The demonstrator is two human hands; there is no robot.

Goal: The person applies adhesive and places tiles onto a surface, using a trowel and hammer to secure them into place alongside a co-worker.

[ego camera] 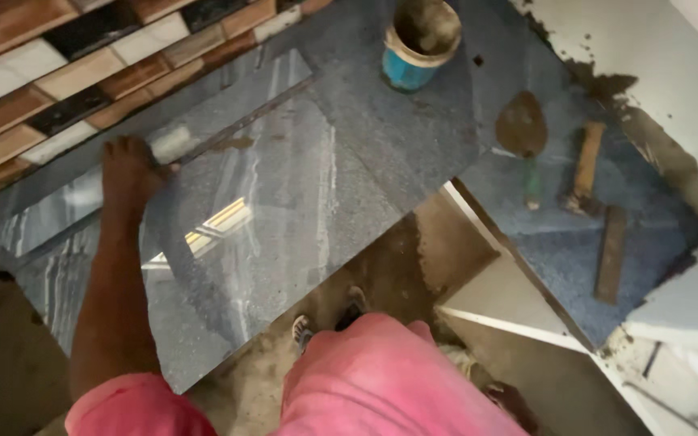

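My left hand (128,171) reaches forward and grips the far left edge of a large glossy grey-blue tile (284,218), fingers curled over its rim. The tile lies tilted across the space in front of me, and its shiny face reflects a window. Another similar streaked tile (50,218) lies beneath and to the left of it. My right hand is out of sight. My pink-clad legs fill the bottom of the view, with a sandalled foot (307,328) on the dirt floor below the tile's near edge.
A blue bucket of mortar (418,40) stands at the top. A trowel (524,129), a hammer (587,165) and a wooden strip (611,254) lie on a blue-grey surface at right. Brick-pattern wall tiles (42,73) run along the upper left. White ledges (510,303) border the right.
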